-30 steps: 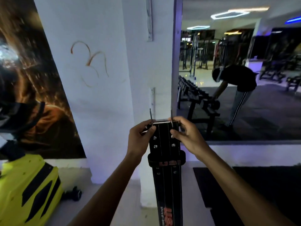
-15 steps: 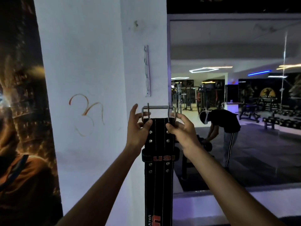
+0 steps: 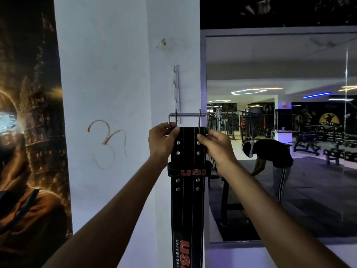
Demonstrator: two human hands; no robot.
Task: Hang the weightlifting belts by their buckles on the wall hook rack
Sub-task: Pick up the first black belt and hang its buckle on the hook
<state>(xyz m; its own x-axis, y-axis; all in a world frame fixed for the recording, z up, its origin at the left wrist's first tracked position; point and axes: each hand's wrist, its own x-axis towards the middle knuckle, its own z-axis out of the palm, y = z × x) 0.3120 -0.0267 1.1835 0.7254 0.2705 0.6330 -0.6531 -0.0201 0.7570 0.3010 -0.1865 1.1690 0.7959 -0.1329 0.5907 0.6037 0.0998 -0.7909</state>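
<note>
A black weightlifting belt (image 3: pixel 187 206) with red lettering hangs straight down in front of a white pillar. Its steel buckle (image 3: pixel 188 115), with two prongs pointing up, is at the belt's top end. My left hand (image 3: pixel 161 141) grips the belt's top left corner and my right hand (image 3: pixel 214 146) grips the top right corner, just under the buckle. A narrow white hook rack (image 3: pixel 176 89) is fixed upright on the pillar, directly above and behind the buckle's left side. The buckle's top bar sits level with the rack's lower end; I cannot tell whether they touch.
The white pillar (image 3: pixel 108 74) has an orange mark drawn on it. A dark poster (image 3: pixel 29 132) covers the wall on the left. A large mirror (image 3: pixel 280 142) on the right reflects a bent-over person (image 3: pixel 270 157) and gym equipment.
Both hands have raised the belt up the pillar, so the buckle has gone from well below the rack to its lower end. The view has tilted upward.
</note>
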